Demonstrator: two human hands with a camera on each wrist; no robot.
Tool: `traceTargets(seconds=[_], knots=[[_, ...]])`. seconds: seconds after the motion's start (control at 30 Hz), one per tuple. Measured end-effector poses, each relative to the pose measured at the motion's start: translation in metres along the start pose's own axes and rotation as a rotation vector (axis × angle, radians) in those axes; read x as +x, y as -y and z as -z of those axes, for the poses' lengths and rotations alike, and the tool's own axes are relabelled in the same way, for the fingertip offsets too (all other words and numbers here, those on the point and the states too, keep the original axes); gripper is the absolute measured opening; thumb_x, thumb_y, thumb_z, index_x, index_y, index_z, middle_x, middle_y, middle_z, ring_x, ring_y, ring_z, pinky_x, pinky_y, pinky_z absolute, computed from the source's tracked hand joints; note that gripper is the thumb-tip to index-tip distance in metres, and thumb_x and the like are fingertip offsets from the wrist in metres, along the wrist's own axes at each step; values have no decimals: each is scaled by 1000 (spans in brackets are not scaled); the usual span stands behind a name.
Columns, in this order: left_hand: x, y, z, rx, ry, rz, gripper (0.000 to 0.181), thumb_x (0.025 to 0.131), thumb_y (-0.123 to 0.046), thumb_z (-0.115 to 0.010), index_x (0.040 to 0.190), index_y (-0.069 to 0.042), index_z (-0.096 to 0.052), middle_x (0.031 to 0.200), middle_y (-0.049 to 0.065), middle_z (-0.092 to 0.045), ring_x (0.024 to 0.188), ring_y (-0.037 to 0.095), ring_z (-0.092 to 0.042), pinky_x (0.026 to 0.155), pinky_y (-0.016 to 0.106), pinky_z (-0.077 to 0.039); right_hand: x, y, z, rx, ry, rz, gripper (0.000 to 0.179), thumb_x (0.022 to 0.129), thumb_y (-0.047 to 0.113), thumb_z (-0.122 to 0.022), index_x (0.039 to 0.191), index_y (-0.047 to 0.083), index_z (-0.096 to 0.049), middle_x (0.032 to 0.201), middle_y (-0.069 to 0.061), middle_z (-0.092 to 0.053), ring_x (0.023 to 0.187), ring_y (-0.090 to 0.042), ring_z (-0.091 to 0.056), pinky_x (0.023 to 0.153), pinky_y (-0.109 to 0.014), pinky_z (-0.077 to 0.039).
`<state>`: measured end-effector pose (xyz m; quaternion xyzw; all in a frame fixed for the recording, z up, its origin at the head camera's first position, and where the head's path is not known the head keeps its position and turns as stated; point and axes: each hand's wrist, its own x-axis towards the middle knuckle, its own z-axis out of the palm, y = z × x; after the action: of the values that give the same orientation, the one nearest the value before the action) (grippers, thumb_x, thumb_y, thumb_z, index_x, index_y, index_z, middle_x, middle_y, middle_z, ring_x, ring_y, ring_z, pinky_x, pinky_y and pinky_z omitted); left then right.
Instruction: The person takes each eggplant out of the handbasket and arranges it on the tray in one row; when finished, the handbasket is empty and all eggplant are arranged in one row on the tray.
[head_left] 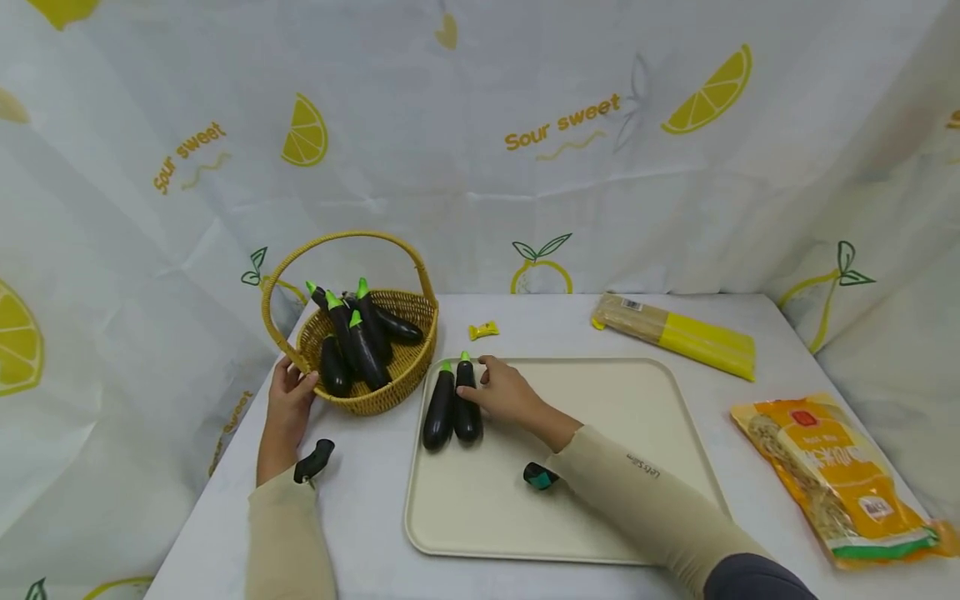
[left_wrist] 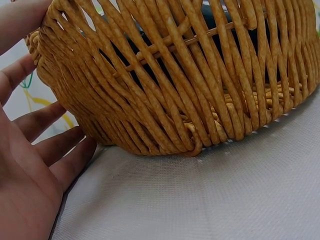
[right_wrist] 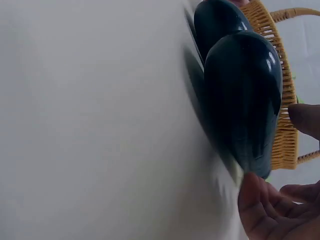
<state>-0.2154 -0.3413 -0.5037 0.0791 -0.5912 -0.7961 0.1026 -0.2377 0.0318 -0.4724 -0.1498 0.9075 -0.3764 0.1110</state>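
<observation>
At the far left of the white cloth-covered worktop (head_left: 367, 517), we see the left hand (head_left: 288, 400) against the near-left wall of a round tan wicker basket with an arched handle (head_left: 408, 379). Its fingers are spread and fairly straight along the weave, with the thumb up near the rim. The basket stands close to the worktop's left edge and holds several glossy dark-purple eggplants with green stems (head_left: 367, 354), stems leaning far. Just right of it, we find a rectangular cream tray with a raised rim (head_left: 465, 537). Two more eggplants lie side by side near its far-left corner: the left one (head_left: 438, 412) just inside the left rim, the right one (head_left: 468, 412) beside it. Past the far rim sits a small yellow wrapped sweet (head_left: 483, 330). The right hand (head_left: 513, 392) has its fingers parted around the right eggplant's upper part, a small gap showing at the thumb. Open tray surface stretches near and right, partly crossed by the forearm. Farther right, we have a long clear-and-yellow noodle packet (head_left: 675, 333) and, by the worktop's right edge, a large orange printed bag (head_left: 840, 483).
</observation>
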Motion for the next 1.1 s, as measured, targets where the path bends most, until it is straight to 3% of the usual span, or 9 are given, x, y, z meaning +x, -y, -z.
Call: traceTargets(seconds=[0.13, 0.27, 0.4, 0.5, 0.63, 0.83, 0.97, 1.1], knots=[[0, 0, 2, -11, 2, 1, 63, 94, -3, -61, 147, -20, -32, 155, 7, -28, 137, 22, -31, 113, 40, -22, 9, 17, 6, -105, -27, 88, 74, 90, 51, -64, 144, 6, -41, 113, -8, -58, 98, -20, -57, 82, -39, -48], [-1, 0, 4, -1, 6, -13, 62, 95, -3, -60, 147, -19, -32, 155, 8, -27, 137, 23, -31, 113, 40, -22, 24, 54, 2, -134, -14, 183, 69, 92, 48, -62, 144, 7, -42, 124, -11, -55, 109, -22, -55, 88, -40, -46], [-1, -3, 6, 10, 14, -31, 62, 95, -4, -60, 147, -19, -31, 156, 8, -27, 137, 23, -31, 113, 40, -23, 47, 99, -14, -161, -9, 272, 65, 95, 45, -60, 144, 7, -42, 127, -9, -56, 109, -19, -55, 88, -36, -47], [0, -5, 8, 18, 12, -33, 62, 95, -5, -61, 147, -20, -32, 156, 7, -27, 137, 22, -31, 113, 39, -23, 63, 125, -32, -174, -11, 291, 65, 95, 47, -59, 145, 8, -43, 125, -6, -58, 109, -16, -56, 87, -32, -48], [1, -4, 8, 8, 5, -37, 61, 95, -4, -61, 146, -20, -33, 155, 7, -28, 135, 22, -33, 112, 39, -24, 80, 139, -53, -189, -25, 234, 67, 94, 50, -59, 145, 10, -42, 134, -6, -53, 119, -18, -53, 95, -33, -45], [1, 1, 6, 1, 39, -48, 60, 95, -4, -60, 146, -18, -31, 154, 9, -28, 133, 21, -35, 108, 31, -32, 94, 141, -67, -220, -90, 95, 68, 94, 46, -61, 147, 10, -39, 138, -10, -45, 122, -24, -49, 98, -35, -43], [1, 4, 5, -3, 59, -58, 60, 96, -2, -57, 147, -15, -28, 154, 10, -27, 132, 20, -35, 100, 26, -37, 97, 140, -73, -238, -55, 83, 76, 92, 49, -62, 150, 9, -33, 143, -10, -44, 127, -24, -47, 101, -37, -42], [0, 3, 4, -13, 56, -63, 59, 96, -1, -56, 147, -14, -29, 154, 11, -27, 132, 20, -35, 97, 25, -38, 97, 141, -76, -251, -26, 74, 79, 90, 46, -66, 151, 9, -30, 138, -9, -52, 120, -24, -54, 93, -38, -47]])
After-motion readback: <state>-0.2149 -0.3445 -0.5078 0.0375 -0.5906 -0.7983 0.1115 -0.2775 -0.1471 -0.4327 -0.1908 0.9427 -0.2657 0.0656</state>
